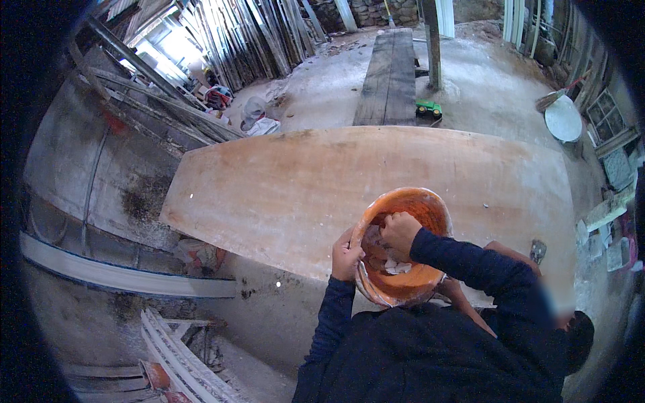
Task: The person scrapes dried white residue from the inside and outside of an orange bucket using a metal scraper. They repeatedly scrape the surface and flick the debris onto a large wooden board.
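Note:
An orange bucket (pixel 435 272) with a white-smeared rim is tilted in front of me, its mouth facing up toward me. My left hand (pixel 347 256) is closed round the left side of its rim. Inside the mouth, my right hand (pixel 401 233) is curled into a fist against the whitish residue; whatever the fingers hold, if anything, is hidden. Pale broken chunks (pixel 397 266) lie low in the bucket. Close to its lower right side is another person's bare forearm (pixel 463 305); my sleeve and the bucket partly cover it, so contact is unclear.
A wide wooden board (pixel 282 181) spans the space before me, with a dark plank (pixel 386 77) beyond it. A person (pixel 579 339) is close on my right. Wooden strips (pixel 185 356) stand at lower left. A green toy truck (pixel 428 108) and white basin (pixel 563 121) are farther off.

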Demonstrator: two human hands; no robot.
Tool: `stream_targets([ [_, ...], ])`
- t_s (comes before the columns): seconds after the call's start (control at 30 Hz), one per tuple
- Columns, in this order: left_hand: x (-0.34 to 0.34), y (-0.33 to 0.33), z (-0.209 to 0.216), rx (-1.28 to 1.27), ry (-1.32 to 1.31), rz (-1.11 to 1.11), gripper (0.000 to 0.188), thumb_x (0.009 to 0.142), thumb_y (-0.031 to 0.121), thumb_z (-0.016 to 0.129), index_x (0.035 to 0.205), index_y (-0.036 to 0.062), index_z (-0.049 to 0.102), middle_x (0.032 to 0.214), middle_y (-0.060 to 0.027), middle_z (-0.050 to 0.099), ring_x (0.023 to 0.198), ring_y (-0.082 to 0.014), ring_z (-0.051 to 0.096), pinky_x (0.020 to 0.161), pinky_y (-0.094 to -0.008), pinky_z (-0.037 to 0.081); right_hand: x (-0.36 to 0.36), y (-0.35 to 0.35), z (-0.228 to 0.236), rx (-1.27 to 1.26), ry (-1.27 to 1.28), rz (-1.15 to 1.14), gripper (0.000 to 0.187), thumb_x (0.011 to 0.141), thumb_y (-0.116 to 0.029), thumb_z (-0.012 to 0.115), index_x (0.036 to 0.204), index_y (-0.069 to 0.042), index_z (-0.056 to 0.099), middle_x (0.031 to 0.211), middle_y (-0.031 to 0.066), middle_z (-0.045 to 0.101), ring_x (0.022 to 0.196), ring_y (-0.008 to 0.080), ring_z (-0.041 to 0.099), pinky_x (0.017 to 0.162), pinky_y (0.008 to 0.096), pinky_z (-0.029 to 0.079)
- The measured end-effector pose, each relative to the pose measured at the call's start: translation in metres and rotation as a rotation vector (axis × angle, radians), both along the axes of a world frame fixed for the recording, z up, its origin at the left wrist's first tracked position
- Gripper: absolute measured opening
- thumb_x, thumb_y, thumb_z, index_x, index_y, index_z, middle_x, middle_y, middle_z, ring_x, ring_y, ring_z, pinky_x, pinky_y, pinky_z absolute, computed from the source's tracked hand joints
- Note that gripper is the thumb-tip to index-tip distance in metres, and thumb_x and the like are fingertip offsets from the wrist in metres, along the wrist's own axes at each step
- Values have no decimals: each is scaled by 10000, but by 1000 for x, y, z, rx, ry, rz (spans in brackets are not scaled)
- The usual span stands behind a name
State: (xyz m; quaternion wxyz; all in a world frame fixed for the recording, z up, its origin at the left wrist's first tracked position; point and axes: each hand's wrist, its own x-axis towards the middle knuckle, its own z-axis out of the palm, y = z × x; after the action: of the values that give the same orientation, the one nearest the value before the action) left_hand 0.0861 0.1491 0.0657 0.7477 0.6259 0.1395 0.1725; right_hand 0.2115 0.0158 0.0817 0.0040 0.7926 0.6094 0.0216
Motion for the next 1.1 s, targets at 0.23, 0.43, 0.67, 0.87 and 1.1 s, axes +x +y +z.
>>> stream_targets([
  [0.23,1,-3,-3,-51,-44,-14,618,577,16,471,1186,-72,523,1069,-83,600,954,-156,566,839,-248,433,28,-5,-7,-39,-89,204,171,776,-224,531,775,-95,643,729,102,624,673,248,627,573,372,496],
  [0.43,3,-9,5,28,-14,69,606,580,13,462,1176,-70,531,1057,-83,602,943,-149,565,815,-237,434,31,-10,-27,130,-48,-98,266,816,-282,510,665,-122,660,703,81,648,668,243,645,572,382,507],
  [0.67,0,-6,-2,6,-56,63,590,592,17,465,1173,-54,543,1019,-65,603,882,-125,560,749,-222,436,14,5,-2,40,83,-131,217,773,-227,549,620,-123,663,623,73,641,610,263,640,556,401,499],
  [0.87,-1,-2,-8,18,1,67,560,621,11,461,1172,-47,547,976,-41,604,713,-69,525,597,-186,410,5,3,-19,171,-10,-39,211,782,-232,539,669,-99,659,660,99,645,616,252,638,542,387,489],
  [1.1,6,-7,3,73,-14,16,585,614,4,454,1190,-53,535,1007,-63,610,810,-99,557,672,-197,432,4,3,-22,207,-65,214,193,778,-230,526,697,-100,644,728,73,632,720,226,620,606,363,479],
])
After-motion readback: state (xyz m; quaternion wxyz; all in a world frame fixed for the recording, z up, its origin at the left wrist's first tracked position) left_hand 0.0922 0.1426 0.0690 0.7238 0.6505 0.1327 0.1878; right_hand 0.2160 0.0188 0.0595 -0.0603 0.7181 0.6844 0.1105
